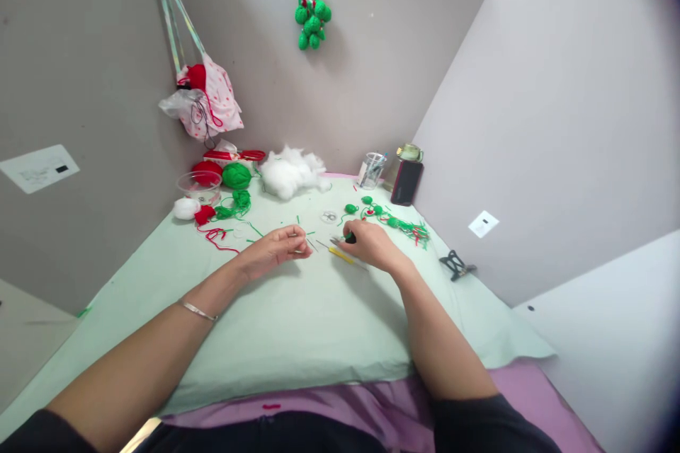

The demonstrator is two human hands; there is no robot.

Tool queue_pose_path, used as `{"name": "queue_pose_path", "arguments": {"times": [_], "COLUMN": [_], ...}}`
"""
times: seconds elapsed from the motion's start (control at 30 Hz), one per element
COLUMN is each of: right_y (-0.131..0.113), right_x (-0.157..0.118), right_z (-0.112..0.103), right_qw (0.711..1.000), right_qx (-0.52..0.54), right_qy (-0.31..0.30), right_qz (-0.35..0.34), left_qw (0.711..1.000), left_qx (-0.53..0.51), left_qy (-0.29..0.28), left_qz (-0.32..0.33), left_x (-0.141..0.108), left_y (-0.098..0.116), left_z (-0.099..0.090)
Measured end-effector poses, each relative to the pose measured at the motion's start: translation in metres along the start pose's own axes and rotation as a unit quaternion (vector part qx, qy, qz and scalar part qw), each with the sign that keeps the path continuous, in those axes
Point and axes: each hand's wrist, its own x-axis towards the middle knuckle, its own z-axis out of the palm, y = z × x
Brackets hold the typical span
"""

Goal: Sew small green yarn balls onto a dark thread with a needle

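My left hand is over the middle of the cloth-covered table, fingers curled together as in a pinch. Whatever lies between the fingertips is too small to name; thin dark, needle-like lines show just beside them. My right hand is closed on small scissors, with grey blades pointing left and a dark handle partly hidden by the fingers. Just below the blades lies a yellow-handled crochet hook. Short green yarn scraps and a small round clear container sit beyond the hands.
White stuffing, a green yarn ball and a clear tub stand at the back. Green crocheted pieces lie right, near a clear cup, a phone and a black hair clip. Green crochet hangs above.
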Motion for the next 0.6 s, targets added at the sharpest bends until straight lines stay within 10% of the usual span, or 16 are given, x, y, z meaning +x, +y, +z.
{"name": "queue_pose_path", "arguments": {"times": [0.37,0.6], "right_y": [0.003,-0.007], "right_x": [-0.002,0.007], "right_z": [-0.021,-0.005], "right_qw": [0.852,0.617], "right_qx": [0.510,0.785], "right_qy": [-0.108,0.028], "right_qz": [-0.055,0.044], "left_qw": [0.964,0.977], "left_qx": [-0.135,0.125], "left_qy": [0.112,0.068], "left_qz": [0.201,0.160], "left_x": [-0.033,-0.091], "left_y": [0.068,0.060], "left_z": [-0.063,-0.048]}}
